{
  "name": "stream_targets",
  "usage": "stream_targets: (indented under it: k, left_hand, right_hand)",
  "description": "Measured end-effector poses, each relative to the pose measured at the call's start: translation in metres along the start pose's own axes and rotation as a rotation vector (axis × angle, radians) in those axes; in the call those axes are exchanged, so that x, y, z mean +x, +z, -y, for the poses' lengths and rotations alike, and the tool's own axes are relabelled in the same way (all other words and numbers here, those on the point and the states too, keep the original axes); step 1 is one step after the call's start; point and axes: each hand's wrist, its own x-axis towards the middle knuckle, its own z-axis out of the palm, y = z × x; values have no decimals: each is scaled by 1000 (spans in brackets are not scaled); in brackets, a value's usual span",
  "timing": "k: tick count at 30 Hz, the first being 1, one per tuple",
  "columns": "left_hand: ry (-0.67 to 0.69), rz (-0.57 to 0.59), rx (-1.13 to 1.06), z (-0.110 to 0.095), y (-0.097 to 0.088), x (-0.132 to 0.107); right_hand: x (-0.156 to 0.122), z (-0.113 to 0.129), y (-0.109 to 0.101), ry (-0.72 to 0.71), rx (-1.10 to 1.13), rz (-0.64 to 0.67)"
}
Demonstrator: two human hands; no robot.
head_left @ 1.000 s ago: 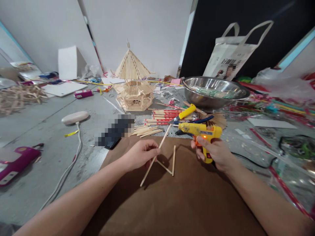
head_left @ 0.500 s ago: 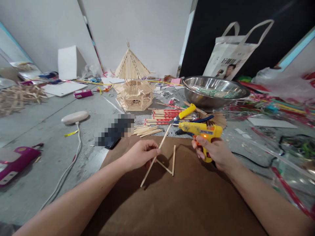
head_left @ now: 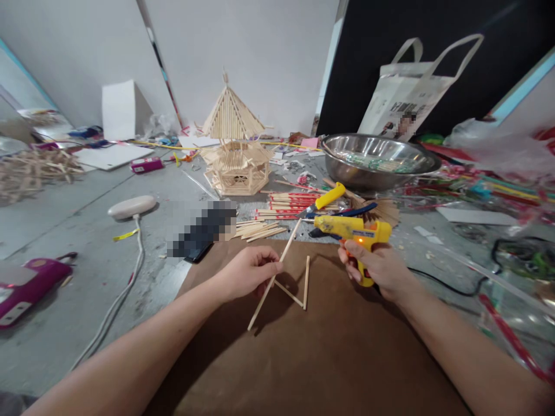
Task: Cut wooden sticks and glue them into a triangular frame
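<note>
My left hand (head_left: pixel 247 270) pinches a long wooden stick (head_left: pixel 288 245) that slants up to the right. The stick's lower end rests on a brown board (head_left: pixel 312 358). Its upper tip meets the nozzle of a yellow glue gun (head_left: pixel 353 231). My right hand (head_left: pixel 377 267) grips that gun by its handle, a finger on the orange trigger. Two shorter sticks (head_left: pixel 299 289) lie on the board in a V shape just right of my left hand.
A stick-built pavilion model (head_left: pixel 234 150) stands at the back centre. A steel bowl (head_left: pixel 377 159) sits at the right, a white tote bag (head_left: pixel 411 92) behind it. Loose sticks, red-wrapped sticks (head_left: pixel 288 205) and pliers (head_left: pixel 325 199) lie past the board. A white cable (head_left: pixel 125 283) runs along the left.
</note>
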Motion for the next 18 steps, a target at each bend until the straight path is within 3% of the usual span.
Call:
stream_targets:
  k: [11, 18]
  left_hand:
    - [-1, 6, -9, -2, 0, -1]
    - [14, 45, -4, 0, 1, -2]
  right_hand:
    - [0, -1, -1, 6, -8, 12]
    - [0, 5, -1, 9, 13, -110]
